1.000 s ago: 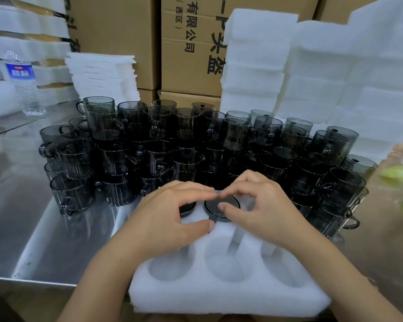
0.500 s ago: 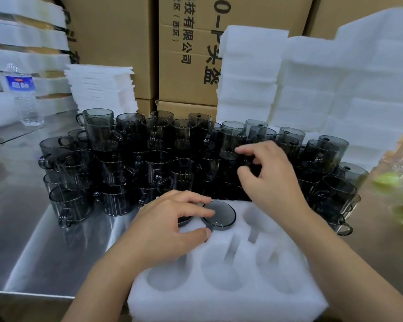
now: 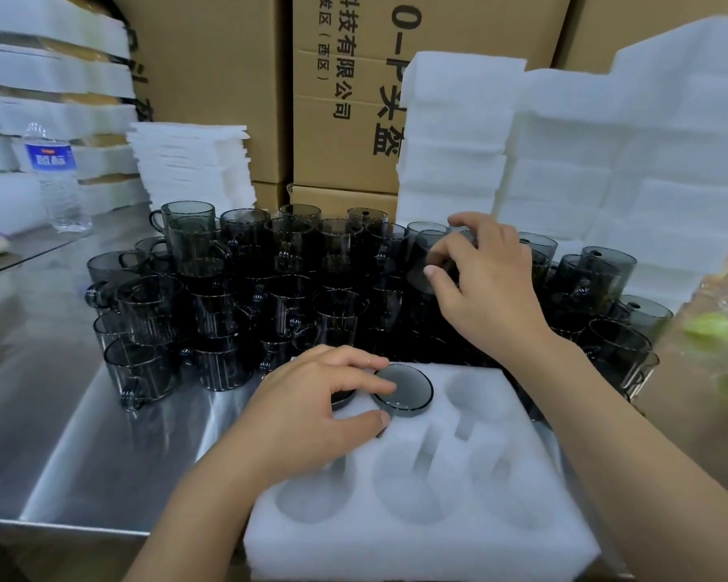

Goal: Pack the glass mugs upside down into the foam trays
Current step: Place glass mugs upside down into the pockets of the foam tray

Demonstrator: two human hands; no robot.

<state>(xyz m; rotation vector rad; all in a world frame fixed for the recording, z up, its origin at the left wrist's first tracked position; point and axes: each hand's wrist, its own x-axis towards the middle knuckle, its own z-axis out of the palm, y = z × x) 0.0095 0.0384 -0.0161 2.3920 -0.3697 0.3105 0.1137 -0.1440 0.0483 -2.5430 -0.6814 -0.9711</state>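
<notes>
Handling: thin glass, stiff, fragile, smooth and slippery; light enough for one hand; likely to chip if knocked against neighbours.
Grip point: round the body from above, thumb one side, fingers the other; handle free for the tray slot.
Look: smoked grey, see-through, straight-sided, ribbed low on the wall, small loop handle.
Mug pile point(image 3: 236, 296): far side of steel table point(image 3: 59, 434), packed rim-up, touching, some stacked.
Foam tray point(image 3: 522, 476): near centre, white, soft, two rows of three round pockets with handle slots.
Seated mug point(image 3: 408, 388): far-middle pocket, base up, sunk nearly flush.
Second mug point(image 3: 340, 400): far-left pocket, mostly hidden under the palm.
Left hand point(image 3: 312, 413): on the tray, forefinger and thumb pinching the left edge of the seated mug.
Right hand point(image 3: 492, 287): far right in the pile, fingers curled round picked mug point(image 3: 427, 252), thumb on its wall.
Empty pockets: far-right and all three near ones.
Progress guess: early, two of six filled.
Background: foam stacks point(image 3: 606, 161) right, cardboard boxes point(image 3: 354, 77) far, water bottle point(image 3: 55, 178) far left.
</notes>
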